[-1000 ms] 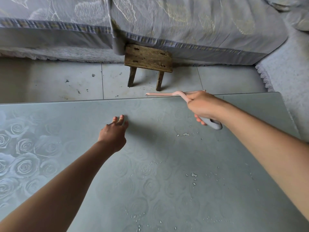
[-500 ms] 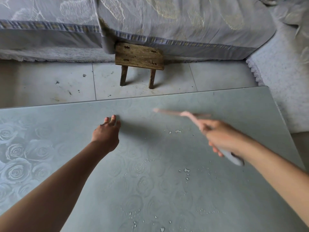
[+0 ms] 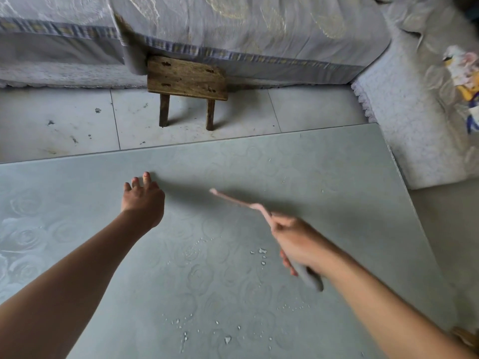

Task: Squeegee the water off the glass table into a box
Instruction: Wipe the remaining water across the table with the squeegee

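Observation:
The grey-green glass table (image 3: 324, 167) with a rose pattern fills the lower view. Scattered water drops (image 3: 261, 252) lie near its middle, and more sit near the front edge. My right hand (image 3: 298, 242) grips the handle of a squeegee (image 3: 241, 202) with a pink blade and a grey handle end. The blade points to the left over the table's middle, blurred. My left hand (image 3: 142, 200) rests flat on the glass to the left of the blade, fingers straight. No box is in view.
Beyond the table's far edge is tiled floor with a small wooden stool (image 3: 186, 81) against a bed covered in grey cloth (image 3: 233, 27). A white lace-edged cover (image 3: 404, 120) lies past the table's right edge.
My right hand has pulled the squeegee from the far edge of the table back toward me, over the middle. My left hand has stayed in place on the glass.

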The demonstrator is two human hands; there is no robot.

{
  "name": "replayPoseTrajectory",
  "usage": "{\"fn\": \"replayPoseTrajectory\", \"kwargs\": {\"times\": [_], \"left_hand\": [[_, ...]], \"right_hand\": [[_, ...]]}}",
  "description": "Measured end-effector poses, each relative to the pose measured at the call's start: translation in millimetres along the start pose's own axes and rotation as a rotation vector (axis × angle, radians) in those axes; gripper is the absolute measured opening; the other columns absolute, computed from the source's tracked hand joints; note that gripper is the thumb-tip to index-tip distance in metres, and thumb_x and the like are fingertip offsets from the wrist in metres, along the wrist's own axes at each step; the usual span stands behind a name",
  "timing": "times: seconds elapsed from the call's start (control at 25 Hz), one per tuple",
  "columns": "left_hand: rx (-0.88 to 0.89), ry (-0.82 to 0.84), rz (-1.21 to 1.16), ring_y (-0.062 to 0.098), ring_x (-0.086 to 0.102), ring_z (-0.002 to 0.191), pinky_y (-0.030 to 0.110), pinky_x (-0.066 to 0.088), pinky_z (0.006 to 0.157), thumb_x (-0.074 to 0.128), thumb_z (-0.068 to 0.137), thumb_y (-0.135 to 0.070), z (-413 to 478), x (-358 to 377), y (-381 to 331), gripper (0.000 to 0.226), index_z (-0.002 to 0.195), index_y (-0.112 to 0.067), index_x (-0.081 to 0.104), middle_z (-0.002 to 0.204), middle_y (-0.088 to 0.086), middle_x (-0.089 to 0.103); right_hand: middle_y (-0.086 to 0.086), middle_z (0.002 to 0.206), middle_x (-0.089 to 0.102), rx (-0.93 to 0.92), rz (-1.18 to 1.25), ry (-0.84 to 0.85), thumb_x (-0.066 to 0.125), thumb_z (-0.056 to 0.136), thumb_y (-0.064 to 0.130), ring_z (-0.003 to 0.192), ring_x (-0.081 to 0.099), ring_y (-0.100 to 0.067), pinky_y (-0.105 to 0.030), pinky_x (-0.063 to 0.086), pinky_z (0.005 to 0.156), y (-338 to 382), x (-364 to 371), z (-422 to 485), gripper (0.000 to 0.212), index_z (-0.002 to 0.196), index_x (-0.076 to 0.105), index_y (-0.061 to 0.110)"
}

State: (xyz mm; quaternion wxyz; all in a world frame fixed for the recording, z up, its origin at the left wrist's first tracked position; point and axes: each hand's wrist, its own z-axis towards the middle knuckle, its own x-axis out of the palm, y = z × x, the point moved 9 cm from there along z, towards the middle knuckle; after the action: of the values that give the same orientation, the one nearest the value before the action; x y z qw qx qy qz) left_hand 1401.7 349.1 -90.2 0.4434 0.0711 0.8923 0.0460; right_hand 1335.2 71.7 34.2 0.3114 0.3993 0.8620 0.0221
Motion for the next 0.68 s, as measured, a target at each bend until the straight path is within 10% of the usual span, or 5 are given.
{"fn": "replayPoseTrajectory", "kwargs": {"times": [0.16, 0.4, 0.6, 0.68], "left_hand": [[0.011, -0.024, -0.004, 0.038, 0.017, 0.141, 0.044, 0.022, 0.115, 0.035, 0.095, -0.011, -0.4, 3.7, 0.5, 0.055, 0.147, 0.001, 0.020, 0.157, 0.022, 0.004], [0.001, 0.006, -0.019, 0.039, 0.015, 0.142, 0.043, 0.019, 0.117, 0.035, 0.095, -0.010, 1.4, 7.1, -0.2, 0.057, 0.147, 0.002, 0.018, 0.157, 0.023, 0.003], [0.019, 0.009, -0.068, 0.037, 0.010, 0.144, 0.046, 0.015, 0.118, 0.031, 0.095, -0.008, -2.5, 5.4, 2.3, 0.056, 0.149, -0.002, 0.016, 0.158, 0.018, -0.002], [0.022, 0.003, -0.090, 0.036, 0.008, 0.145, 0.046, 0.014, 0.118, 0.032, 0.095, -0.007, -3.0, 7.8, 4.1, 0.057, 0.150, -0.003, 0.015, 0.159, 0.017, -0.004]], "right_hand": [[-0.007, 0.048, 0.048, 0.059, 0.030, -0.193, 0.029, 0.093, 0.010, 0.024, 0.044, -0.013, -0.018, 0.035, 0.037, 32.6, -60.4, 39.8, 0.026, 0.101, 0.053, 0.018], [-0.010, 0.095, 0.065, -0.013, -0.140, -0.025, 0.031, 0.093, 0.014, 0.058, 0.066, -0.021, -0.025, 0.050, 0.045, 3.6, 35.0, -15.5, 0.069, 0.148, 0.004, 0.047], [-0.001, 0.082, 0.059, -0.146, -0.242, 0.047, 0.030, 0.095, 0.018, 0.045, 0.061, -0.013, -0.024, 0.047, 0.039, 13.7, 30.0, -43.8, 0.061, 0.141, 0.016, 0.056], [-0.006, 0.086, 0.060, -0.157, -0.290, -0.077, 0.032, 0.092, 0.013, 0.072, 0.069, -0.026, -0.032, 0.056, 0.060, 28.9, -5.4, -15.1, 0.064, 0.144, 0.019, 0.049]]}}
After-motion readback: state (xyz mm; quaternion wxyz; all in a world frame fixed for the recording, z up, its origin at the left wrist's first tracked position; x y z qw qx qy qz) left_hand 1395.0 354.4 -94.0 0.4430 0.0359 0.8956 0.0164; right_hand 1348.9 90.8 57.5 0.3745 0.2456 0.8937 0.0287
